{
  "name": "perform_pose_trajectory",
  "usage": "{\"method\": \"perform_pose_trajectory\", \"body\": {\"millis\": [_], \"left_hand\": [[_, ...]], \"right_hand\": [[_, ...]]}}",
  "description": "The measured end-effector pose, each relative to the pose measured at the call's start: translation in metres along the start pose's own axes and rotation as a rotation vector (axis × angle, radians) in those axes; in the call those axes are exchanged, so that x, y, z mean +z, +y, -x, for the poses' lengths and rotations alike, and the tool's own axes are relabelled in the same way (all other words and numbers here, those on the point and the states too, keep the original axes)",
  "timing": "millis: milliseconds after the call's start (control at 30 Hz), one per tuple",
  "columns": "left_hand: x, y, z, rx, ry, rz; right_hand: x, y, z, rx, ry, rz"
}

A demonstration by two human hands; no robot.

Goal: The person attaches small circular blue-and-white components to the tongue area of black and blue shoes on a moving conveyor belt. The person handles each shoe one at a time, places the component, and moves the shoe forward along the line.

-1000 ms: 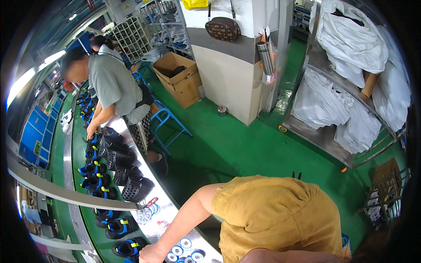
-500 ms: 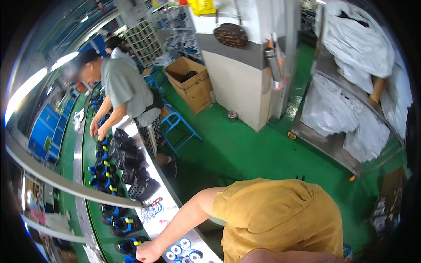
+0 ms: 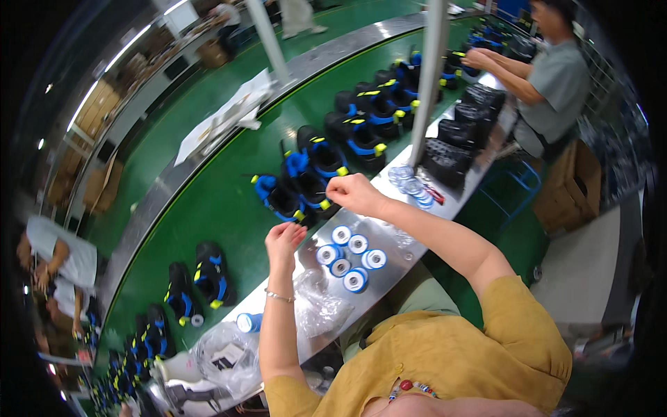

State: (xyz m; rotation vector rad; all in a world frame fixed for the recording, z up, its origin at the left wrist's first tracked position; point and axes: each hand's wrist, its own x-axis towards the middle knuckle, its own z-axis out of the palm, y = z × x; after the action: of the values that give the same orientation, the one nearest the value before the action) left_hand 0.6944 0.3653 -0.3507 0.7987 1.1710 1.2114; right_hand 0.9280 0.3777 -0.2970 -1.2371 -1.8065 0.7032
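Note:
My left hand (image 3: 283, 244), with a bracelet on its wrist, is raised over the belt's near edge with fingers bent together; what they hold, if anything, is too small to make out. My right hand (image 3: 356, 195) pinches in front of it, a faint thin line at its fingertips. Just beyond both hands are black and blue shoes with yellow tabs; the nearest are a left one (image 3: 275, 195) and one beside it (image 3: 309, 186). Several white-and-blue spools (image 3: 357, 243) stand on the metal ledge (image 3: 389, 267) below my right hand.
Shoes line the curved green belt (image 3: 240, 191) both ways. On the ledge are clear plastic bags (image 3: 318, 306), a lying roll (image 3: 249, 322), clear blue-edged rings (image 3: 410, 184) and black-wrapped bundles (image 3: 445, 161). A pole (image 3: 429, 83) rises there. A co-worker (image 3: 556, 97) handles shoes at far right.
My view has swung left from the aisle to the belt. Both my hands now show, raised near the shoes; before, only one was visible, at a shoe near the lower edge.

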Motion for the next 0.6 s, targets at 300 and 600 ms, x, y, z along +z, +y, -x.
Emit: {"method": "perform_pose_trajectory", "body": {"millis": [300,600], "left_hand": [[0.013,-0.005,-0.016,-0.082,0.038,0.046],[0.007,-0.012,-0.023,-0.089,0.050,0.071]], "right_hand": [[0.057,0.018,-0.021,0.003,-0.149,0.309],[0.074,0.016,-0.034,-0.024,-0.187,0.501]]}}
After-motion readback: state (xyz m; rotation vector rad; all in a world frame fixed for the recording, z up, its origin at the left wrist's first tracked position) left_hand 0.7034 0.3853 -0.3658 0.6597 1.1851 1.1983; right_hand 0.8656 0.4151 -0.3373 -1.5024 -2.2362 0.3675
